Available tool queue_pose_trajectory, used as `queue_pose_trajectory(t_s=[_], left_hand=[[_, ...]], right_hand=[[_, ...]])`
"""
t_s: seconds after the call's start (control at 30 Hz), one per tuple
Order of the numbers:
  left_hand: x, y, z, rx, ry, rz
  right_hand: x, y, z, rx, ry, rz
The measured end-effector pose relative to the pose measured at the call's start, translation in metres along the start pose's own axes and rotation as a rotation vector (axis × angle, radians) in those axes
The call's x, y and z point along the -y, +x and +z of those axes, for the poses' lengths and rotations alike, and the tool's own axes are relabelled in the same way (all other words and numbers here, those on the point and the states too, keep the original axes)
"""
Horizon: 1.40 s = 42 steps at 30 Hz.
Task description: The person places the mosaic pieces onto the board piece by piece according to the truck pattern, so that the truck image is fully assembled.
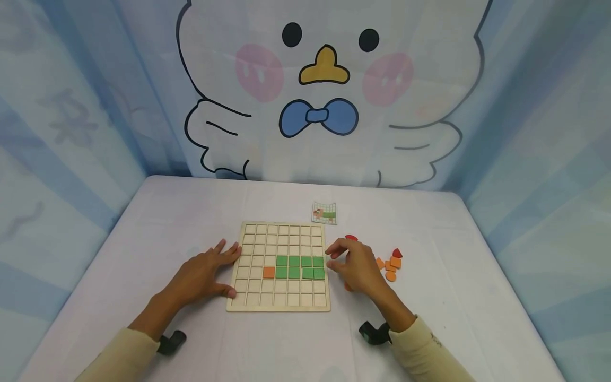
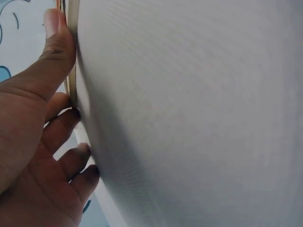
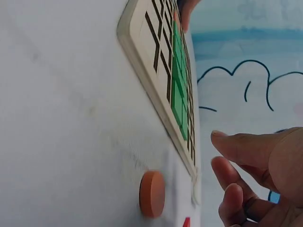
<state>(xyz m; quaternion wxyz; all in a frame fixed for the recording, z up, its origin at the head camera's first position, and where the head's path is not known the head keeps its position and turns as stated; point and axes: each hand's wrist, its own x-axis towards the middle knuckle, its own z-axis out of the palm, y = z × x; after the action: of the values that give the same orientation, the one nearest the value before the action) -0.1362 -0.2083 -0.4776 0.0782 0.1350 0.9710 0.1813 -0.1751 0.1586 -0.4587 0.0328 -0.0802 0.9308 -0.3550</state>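
Observation:
A pale wooden grid board (image 1: 279, 300) lies flat on the table. Green square tiles (image 1: 294, 261) fill two adjoining rows of cells toward its right edge, and one in the lower row sits slightly askew. Left of the lower row is an orange square tile (image 1: 269, 272). My left hand (image 1: 205, 273) rests at the board's left edge, thumb and fingers spread against the rim. Just off the right edge hovers my right hand (image 1: 357, 265), its thumb and forefinger apart with nothing between them. Below it, the right wrist view shows an orange round piece (image 3: 152, 195) on the table.
Behind the board lies a small picture card (image 1: 324, 213) with a gridded drawing. Right of my right hand are several loose orange pieces (image 1: 391, 276) and a red piece (image 1: 397, 253). Another red piece (image 1: 351, 237) is partly hidden by that hand. A printed curtain (image 1: 324, 154) hangs behind the table.

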Motion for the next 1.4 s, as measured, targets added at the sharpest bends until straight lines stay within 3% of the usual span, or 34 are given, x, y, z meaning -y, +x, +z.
queue_pose_trajectory(t_s=[0.27, 0.67, 1.13, 1.4], left_hand=[[0.001, 0.000, 0.000, 0.001, -0.003, -0.003], [0.000, 0.000, 0.000, 0.013, -0.006, -0.016], [-0.001, -0.001, -0.001, 0.018, -0.015, -0.021], [0.000, -0.001, 0.000, 0.011, -0.008, -0.018]], right_hand=[[-0.033, -0.007, -0.028, -0.047, -0.052, 0.071], [-0.070, -0.020, -0.060, -0.082, -0.130, 0.064], [-0.085, -0.018, -0.061, -0.041, -0.194, 0.097], [-0.087, -0.010, -0.064, -0.010, -0.213, 0.070]])
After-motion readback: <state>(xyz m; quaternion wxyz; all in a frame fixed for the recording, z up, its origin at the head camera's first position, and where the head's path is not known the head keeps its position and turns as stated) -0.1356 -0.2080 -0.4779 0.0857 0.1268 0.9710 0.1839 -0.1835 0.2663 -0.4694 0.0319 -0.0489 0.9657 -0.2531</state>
